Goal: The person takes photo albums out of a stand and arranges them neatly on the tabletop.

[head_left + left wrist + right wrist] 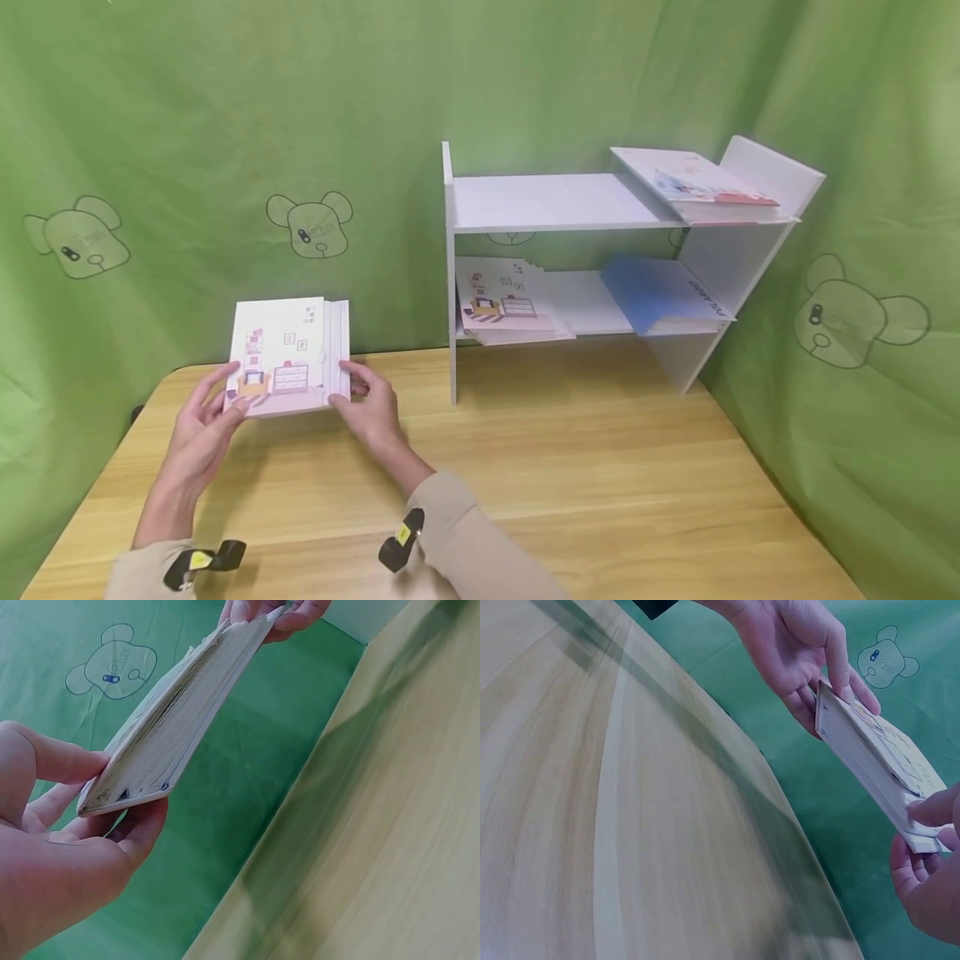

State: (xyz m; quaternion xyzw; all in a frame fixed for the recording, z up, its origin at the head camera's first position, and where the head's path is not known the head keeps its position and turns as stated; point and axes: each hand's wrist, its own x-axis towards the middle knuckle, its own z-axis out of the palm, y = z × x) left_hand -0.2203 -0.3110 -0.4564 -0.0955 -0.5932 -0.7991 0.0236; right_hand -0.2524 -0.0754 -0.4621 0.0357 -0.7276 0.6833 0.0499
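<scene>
Both hands hold a thick book (279, 354) above the left part of the wooden table. Its white cover shows a drawn room with an orange armchair and a chest of drawers; a pale strip lies along its right side. The left hand (198, 429) grips the lower left corner, thumb on the cover and fingers underneath. At the right edge, the right hand (372, 410) pinches the book between thumb and fingers. In the left wrist view the page edges (176, 724) face the camera, slightly parted near the cover. The right wrist view shows the book (877, 761) tilted between both hands.
A white two-tier shelf (555, 218) stands on the table (570, 483) to the right. Its upper tier bears a book stack (697, 171) at the right. Below lie similar illustrated books (501, 304) at the left and a blue book (652, 292) at the right. A green curtain (390, 100) hangs behind.
</scene>
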